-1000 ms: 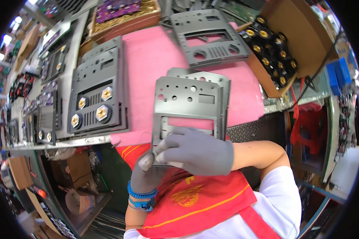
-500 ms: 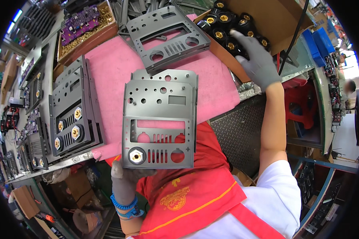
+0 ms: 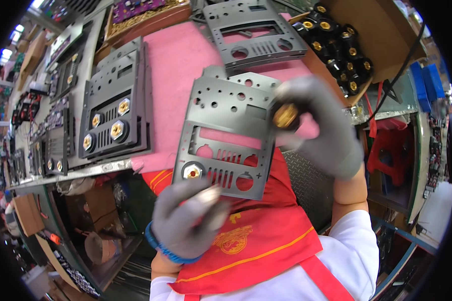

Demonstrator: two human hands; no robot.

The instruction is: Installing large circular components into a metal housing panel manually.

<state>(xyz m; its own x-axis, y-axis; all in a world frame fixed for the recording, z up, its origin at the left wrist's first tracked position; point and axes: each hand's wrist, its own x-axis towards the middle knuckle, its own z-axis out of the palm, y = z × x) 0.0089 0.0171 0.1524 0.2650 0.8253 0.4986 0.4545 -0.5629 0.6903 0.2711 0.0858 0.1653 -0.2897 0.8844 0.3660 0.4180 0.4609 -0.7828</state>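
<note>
Red stool (image 3: pixel 392 158) at R, tread-patterned floor (image 3: pixel 309 188), bright lts (image 3: pixel 6 54) upper L

Purple circuit boards (image 3: pixel 135 9) lie on small gold-coloured metal pieces (image 3: pixel 161 16) in a shallow orange-brown box (image 3: pixel 150 28) at the upper left; a flat pink sheet (image 3: pixel 171 65) covers part of the table (image 3: pixel 105 169), whose pale edge runs across the left; at the far right, 2 blue plastic bins (image 3: pixel 431 85) stand close together; below and left of them is a red plastic stool (image 3: pixel 389 159); left of that lies a dark floor plate (image 3: pixel 309 183) with a raised pattern; brown cardboard (image 3: pixel 101 206) sits beneath the table.
</note>
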